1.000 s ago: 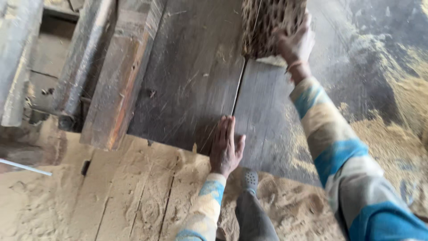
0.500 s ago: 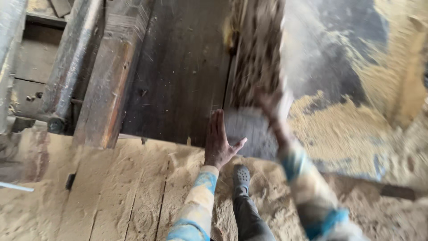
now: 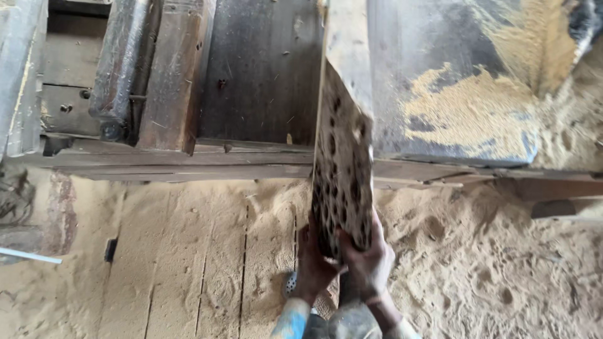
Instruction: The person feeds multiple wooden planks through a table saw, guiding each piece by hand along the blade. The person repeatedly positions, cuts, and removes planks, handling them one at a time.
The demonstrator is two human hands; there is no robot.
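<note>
A plank (image 3: 342,150), its near face riddled with dark holes, is being held on edge by both hands at its near end, its far end lying over the dark table (image 3: 264,75). The left hand (image 3: 312,260) and right hand (image 3: 367,263) are being kept clenched around it, fingers (image 3: 352,242) pressed on the holed face. Sawdust (image 3: 477,107) is lying heaped on the table and across the floor (image 3: 188,263).
</note>
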